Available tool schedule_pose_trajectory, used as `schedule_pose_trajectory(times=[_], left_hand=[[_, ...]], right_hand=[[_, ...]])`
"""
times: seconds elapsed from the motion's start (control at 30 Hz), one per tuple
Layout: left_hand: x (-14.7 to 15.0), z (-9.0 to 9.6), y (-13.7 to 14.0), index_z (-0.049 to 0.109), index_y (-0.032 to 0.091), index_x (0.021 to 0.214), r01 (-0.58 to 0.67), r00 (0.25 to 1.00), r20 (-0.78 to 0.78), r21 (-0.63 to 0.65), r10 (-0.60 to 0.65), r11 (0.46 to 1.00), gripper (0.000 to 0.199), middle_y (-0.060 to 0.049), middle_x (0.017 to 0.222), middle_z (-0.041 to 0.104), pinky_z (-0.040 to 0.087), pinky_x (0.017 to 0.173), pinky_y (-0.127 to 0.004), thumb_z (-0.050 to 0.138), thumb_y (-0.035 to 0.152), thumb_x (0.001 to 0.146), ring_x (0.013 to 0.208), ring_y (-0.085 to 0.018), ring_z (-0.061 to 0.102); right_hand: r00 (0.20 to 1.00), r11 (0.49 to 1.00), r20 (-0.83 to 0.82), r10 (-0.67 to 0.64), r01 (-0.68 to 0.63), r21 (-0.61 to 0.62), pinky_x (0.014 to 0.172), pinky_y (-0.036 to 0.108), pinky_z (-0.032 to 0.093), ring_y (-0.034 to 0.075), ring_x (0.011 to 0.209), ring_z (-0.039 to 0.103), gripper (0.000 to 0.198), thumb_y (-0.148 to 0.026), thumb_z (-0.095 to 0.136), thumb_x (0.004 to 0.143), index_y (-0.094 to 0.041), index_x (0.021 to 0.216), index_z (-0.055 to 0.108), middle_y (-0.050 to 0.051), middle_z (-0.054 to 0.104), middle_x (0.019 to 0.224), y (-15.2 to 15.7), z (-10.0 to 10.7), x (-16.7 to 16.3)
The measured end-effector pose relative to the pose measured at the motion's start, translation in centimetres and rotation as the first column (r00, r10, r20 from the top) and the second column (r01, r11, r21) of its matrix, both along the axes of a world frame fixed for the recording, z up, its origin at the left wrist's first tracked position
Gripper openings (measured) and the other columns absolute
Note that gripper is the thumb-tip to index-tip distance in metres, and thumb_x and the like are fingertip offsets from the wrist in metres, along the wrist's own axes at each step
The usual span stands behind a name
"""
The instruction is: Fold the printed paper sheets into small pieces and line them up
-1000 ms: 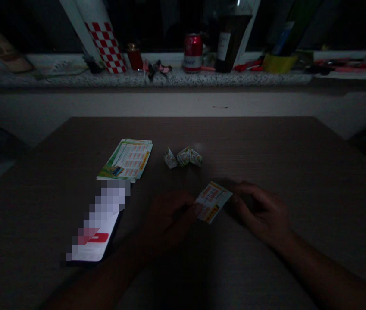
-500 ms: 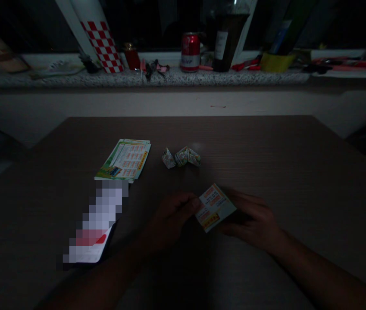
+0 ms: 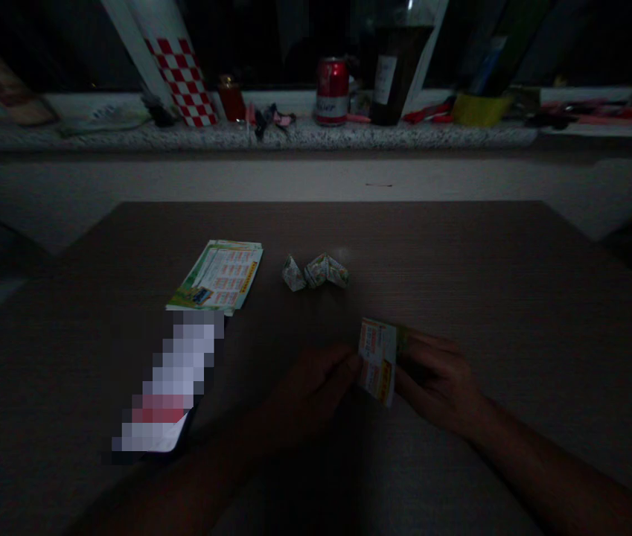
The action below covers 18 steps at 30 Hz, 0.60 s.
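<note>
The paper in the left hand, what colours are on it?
The paper is pale, with reddish-orange print and a yellow strip; see the head view.

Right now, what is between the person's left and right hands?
The head view shows a printed paper between the left hand, which pinches its edge, and the right hand.

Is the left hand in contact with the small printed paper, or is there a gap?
Touching. In the head view, the left hand pinches the printed paper at its left edge.
</note>
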State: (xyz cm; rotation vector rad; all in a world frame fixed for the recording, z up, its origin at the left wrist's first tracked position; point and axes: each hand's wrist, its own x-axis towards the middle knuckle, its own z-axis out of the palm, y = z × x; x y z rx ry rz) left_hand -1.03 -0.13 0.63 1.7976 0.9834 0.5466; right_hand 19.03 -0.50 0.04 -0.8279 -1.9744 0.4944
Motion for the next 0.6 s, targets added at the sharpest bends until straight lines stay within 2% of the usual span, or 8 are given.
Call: schedule_pose_trajectory(times=[0.1, 0.2, 0.23, 0.3, 0.37, 0.43, 0.5, 0.6], left_hand=[[0.1, 0.1, 0.0, 0.056, 0.016, 0.081, 0.047, 0.992, -0.123, 0.124, -0.031, 0.991, 0.033, 0.001, 0.072, 0.058, 0.042, 0.061, -0.023, 0.034, 0.034, 0.098, 0.064, -0.012, 0.054], [0.1, -0.2, -0.1, 0.058, 0.018, 0.098, 0.016, 0.982, -0.183, 0.338, 0.049, 0.941, 0.019, -0.004, 0.088, 0.064, 0.047, 0.071, -0.029, 0.043, 0.029, 0.094, 0.077, -0.017, 0.060], [0.1, -0.4, -0.2, 0.055, 0.018, 0.108, -0.015, 0.979, -0.179, 0.416, 0.099, 0.909, 0.021, -0.006, 0.097, 0.064, 0.048, 0.077, -0.032, 0.047, 0.027, 0.091, 0.085, -0.019, 0.061], [0.1, -0.4, -0.3, 0.042, 0.016, 0.129, -0.061, 0.970, -0.159, 0.564, 0.181, 0.823, 0.047, -0.012, 0.117, 0.059, 0.047, 0.088, -0.038, 0.057, 0.023, 0.085, 0.105, -0.024, 0.057], [0.0, -0.2, -0.5, 0.032, 0.018, 0.137, -0.029, 0.969, -0.157, 0.696, 0.192, 0.718, 0.062, -0.016, 0.132, 0.049, 0.044, 0.097, -0.042, 0.060, 0.017, 0.082, 0.121, -0.027, 0.047], [0.1, 0.2, -0.8, 0.036, 0.025, 0.137, 0.067, 0.974, -0.185, 0.790, 0.133, 0.609, 0.060, -0.014, 0.139, 0.040, 0.040, 0.101, -0.045, 0.058, 0.011, 0.083, 0.129, -0.028, 0.039], [0.1, 0.5, -0.9, 0.047, 0.028, 0.130, 0.133, 0.972, -0.216, 0.830, 0.092, 0.542, 0.050, -0.011, 0.139, 0.042, 0.038, 0.103, -0.046, 0.056, 0.010, 0.085, 0.130, -0.027, 0.038], [-0.1, 0.8, -0.6, 0.063, 0.021, 0.104, 0.161, 0.973, -0.224, 0.841, 0.061, 0.516, 0.022, -0.009, 0.125, 0.057, 0.037, 0.104, -0.042, 0.055, 0.010, 0.086, 0.121, -0.022, 0.048]], right_hand=[[1.000, 1.000, 0.003, -0.029, 0.029, -0.001, 0.056, 0.027, 0.051, 0.017, 0.059, 0.061, 0.018, -0.011, 0.055, 0.082, -0.020, 0.066, 0.052, 0.002, 0.056, 0.060, 0.0, 0.1, 0.0], [0.996, 0.996, 0.034, -0.087, 0.086, 0.022, 0.057, 0.027, 0.051, 0.016, 0.059, 0.061, 0.018, -0.011, 0.056, 0.080, -0.021, 0.066, 0.051, 0.000, 0.057, 0.058, 0.0, -0.1, 0.0], [0.992, 0.993, 0.049, -0.116, 0.115, 0.026, 0.057, 0.026, 0.050, 0.016, 0.059, 0.062, 0.016, -0.012, 0.057, 0.079, -0.021, 0.066, 0.051, 0.000, 0.058, 0.059, 0.0, -0.2, 0.0], [0.979, 0.982, 0.079, -0.187, 0.187, 0.013, 0.053, 0.024, 0.048, 0.014, 0.056, 0.060, 0.014, -0.013, 0.060, 0.075, -0.021, 0.067, 0.052, -0.001, 0.059, 0.060, 0.0, -0.4, 0.0], [0.964, 0.967, 0.095, -0.249, 0.253, -0.023, 0.048, 0.021, 0.045, 0.012, 0.050, 0.057, 0.014, -0.013, 0.062, 0.072, -0.020, 0.067, 0.052, -0.002, 0.059, 0.058, 0.0, -0.6, 0.1], [0.958, 0.959, 0.097, -0.271, 0.277, -0.058, 0.045, 0.019, 0.042, 0.009, 0.046, 0.055, 0.013, -0.014, 0.062, 0.070, -0.021, 0.068, 0.052, -0.004, 0.058, 0.056, 0.0, -0.8, 0.1], [0.961, 0.959, 0.088, -0.262, 0.269, -0.084, 0.046, 0.018, 0.043, 0.009, 0.048, 0.056, 0.012, -0.013, 0.061, 0.070, -0.021, 0.070, 0.052, -0.005, 0.058, 0.058, 0.0, -0.9, 0.1], [0.955, 0.946, 0.074, -0.286, 0.294, -0.135, 0.051, 0.017, 0.046, 0.009, 0.053, 0.059, 0.014, -0.012, 0.062, 0.072, -0.021, 0.079, 0.054, -0.005, 0.061, 0.062, -0.1, -1.0, 0.0]])
